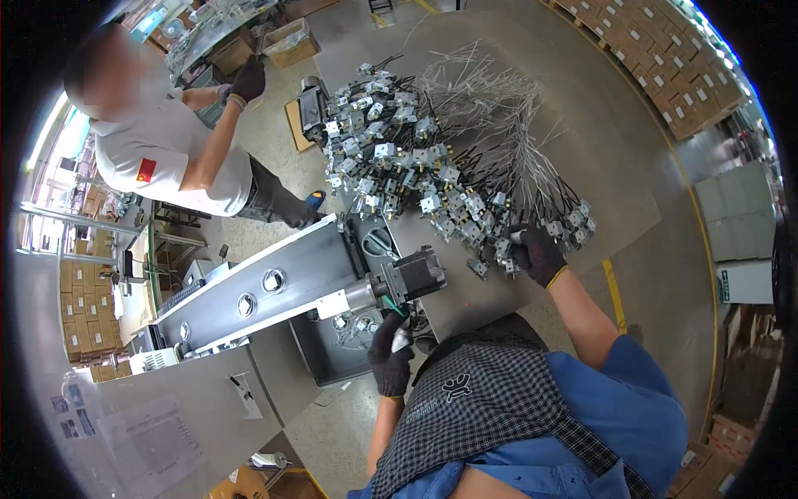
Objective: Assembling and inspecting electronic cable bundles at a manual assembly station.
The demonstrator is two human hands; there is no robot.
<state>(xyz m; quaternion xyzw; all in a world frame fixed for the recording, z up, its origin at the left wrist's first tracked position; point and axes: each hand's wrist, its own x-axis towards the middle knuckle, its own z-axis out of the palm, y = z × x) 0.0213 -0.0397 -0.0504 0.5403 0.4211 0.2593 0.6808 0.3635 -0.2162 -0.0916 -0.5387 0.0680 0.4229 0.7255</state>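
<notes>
A large heap of small silvery metal blocks, with brass-coloured bits and thin cables, covers the left part of the grey tabletop. At the heap's near right edge my right hand, in a dark glove, has its fingers curled in on one of the metal blocks. My left hand, gloved too, is low beside the conveyor's motor end. Its fingers are closed round something small and whitish, mostly hidden. A lone metal block lies just off the heap.
A conveyor carrying several round metal pieces runs left from its motor. Scissors lie by its end, and a grey bin sits below. A person stands across at the left. Loose cables spread over the table.
</notes>
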